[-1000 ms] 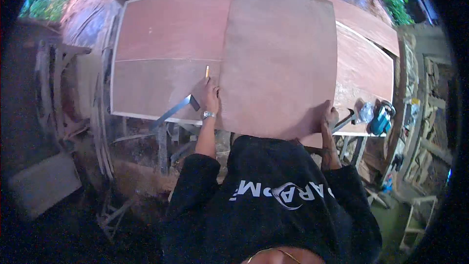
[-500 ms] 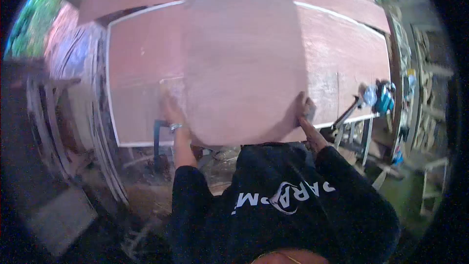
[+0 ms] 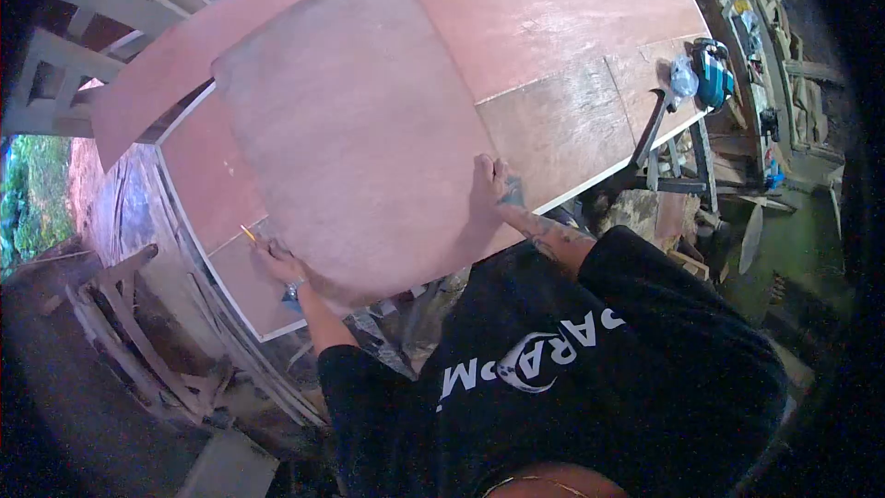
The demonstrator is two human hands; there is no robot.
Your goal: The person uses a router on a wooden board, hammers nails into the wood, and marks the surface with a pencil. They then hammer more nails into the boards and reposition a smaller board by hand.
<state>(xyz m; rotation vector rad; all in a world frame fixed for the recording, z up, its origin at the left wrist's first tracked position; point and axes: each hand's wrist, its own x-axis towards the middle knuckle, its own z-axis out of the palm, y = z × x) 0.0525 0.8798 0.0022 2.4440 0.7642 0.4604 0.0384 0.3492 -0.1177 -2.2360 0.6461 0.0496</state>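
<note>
A loose plywood panel (image 3: 359, 120) lies slanted over a larger plywood sheet (image 3: 562, 18) with white edges. My left hand (image 3: 278, 260) is closed at the panel's near left edge, with a yellow pencil (image 3: 247, 232) sticking out from its fingers. On the opposite edge, my right hand (image 3: 498, 180) grips the panel, fingertips on top and the thumb hidden. The panel covers the middle of the sheet beneath, and its near edge reaches close to my shirt.
A teal power tool (image 3: 713, 74) sits at the sheet's right end beside a clear plastic bag (image 3: 683, 81). A dark bar with a hooked end (image 3: 651, 124) juts over the near edge. Wooden frames (image 3: 138, 323) stand at left; offcuts lie below right.
My view has turned, so the panel and sheet now appear tilted. Both hands stay on the panel's side edges; the pencil in my left hand now shows clearly.
</note>
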